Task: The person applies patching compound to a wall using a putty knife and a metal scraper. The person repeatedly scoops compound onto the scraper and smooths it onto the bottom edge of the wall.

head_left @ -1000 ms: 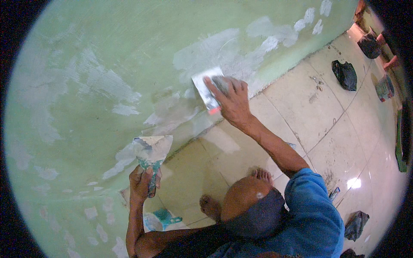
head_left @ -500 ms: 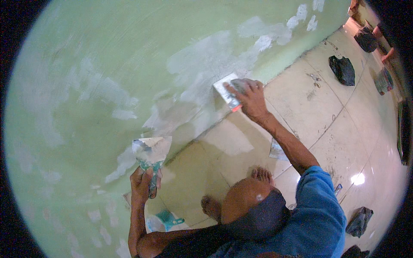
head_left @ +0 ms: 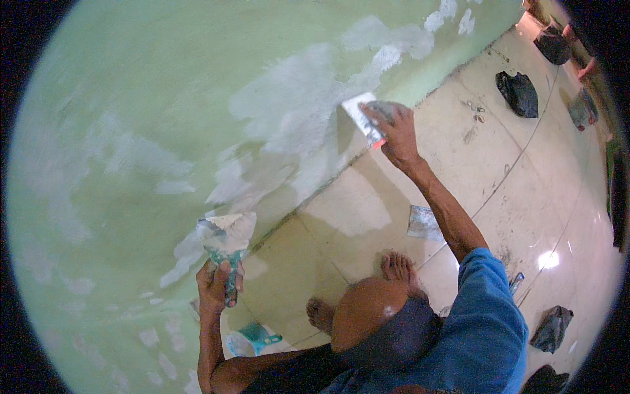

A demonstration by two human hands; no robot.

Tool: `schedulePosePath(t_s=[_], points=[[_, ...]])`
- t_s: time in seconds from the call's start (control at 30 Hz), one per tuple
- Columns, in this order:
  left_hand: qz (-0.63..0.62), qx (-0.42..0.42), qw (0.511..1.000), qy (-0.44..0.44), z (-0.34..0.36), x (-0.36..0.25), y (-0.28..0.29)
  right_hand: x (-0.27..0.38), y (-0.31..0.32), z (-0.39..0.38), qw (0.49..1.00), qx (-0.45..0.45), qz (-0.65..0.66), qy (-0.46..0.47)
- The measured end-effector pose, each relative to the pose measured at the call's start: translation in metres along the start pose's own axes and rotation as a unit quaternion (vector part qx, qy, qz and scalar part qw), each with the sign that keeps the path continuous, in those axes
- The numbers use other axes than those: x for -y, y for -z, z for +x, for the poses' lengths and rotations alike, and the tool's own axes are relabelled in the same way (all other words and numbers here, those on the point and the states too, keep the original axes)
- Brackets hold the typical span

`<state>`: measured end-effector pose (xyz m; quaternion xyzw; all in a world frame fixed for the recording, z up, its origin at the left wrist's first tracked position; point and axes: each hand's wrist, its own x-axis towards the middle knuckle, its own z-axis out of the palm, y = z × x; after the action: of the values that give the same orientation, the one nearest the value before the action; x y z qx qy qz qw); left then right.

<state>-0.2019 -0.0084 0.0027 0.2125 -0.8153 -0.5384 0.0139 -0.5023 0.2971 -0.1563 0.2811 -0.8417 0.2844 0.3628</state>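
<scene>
My left hand (head_left: 213, 282) is closed round the green, putty-smeared handle of a putty knife (head_left: 230, 230). Its wide blade points up and carries a pale lump of filler. Farther out to the right, my right hand (head_left: 401, 134) grips a flat white rectangular spreader (head_left: 359, 117) with an orange-red corner. The spreader is close to the base of a green wall (head_left: 131, 217), its shadow beside it; whether it touches is hard to tell. Whitish filler patches (head_left: 289, 98) cover parts of the wall. My palm hides part of the spreader's back.
Another scraper with a teal handle (head_left: 262, 335) lies on the tiled floor (head_left: 341, 210), by my bent knee (head_left: 361, 312). Near my right forearm is a flat grey sheet (head_left: 423, 223). Black plastic bags (head_left: 518, 95) lie at far right, and another dark bag (head_left: 552, 328) at near right.
My right hand has moved the spreader right and farther along the wall's base. My left hand still holds the putty knife, nearly in the same place. The view has shifted slightly.
</scene>
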Motion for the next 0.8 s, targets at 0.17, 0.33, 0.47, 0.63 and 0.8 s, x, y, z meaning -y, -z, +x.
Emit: schedulePosePath(t_s=[0.17,0.33,0.47,0.63,0.8], points=[[0.001,0.0,0.999,0.037,-0.002,-0.003,-0.004,0.013,-0.007,0.047,0.989,-0.137,0.018,-0.044],[-0.016,-0.005,1.0,-0.017,0.002,-0.001,-0.013,0.034,-0.04,0.01,0.99,-0.091,0.025,-0.101],[0.03,-0.01,0.999,-0.031,-0.002,-0.013,-0.012,0.026,-0.022,-0.026,0.984,0.013,0.067,-0.166],[-0.013,-0.012,1.0,-0.012,-0.004,-0.001,-0.007,0.011,-0.012,0.037,0.966,-0.161,0.069,-0.188],[-0.016,0.01,0.999,-0.026,-0.002,0.002,-0.015,0.074,-0.013,0.006,0.992,-0.027,0.076,-0.094]])
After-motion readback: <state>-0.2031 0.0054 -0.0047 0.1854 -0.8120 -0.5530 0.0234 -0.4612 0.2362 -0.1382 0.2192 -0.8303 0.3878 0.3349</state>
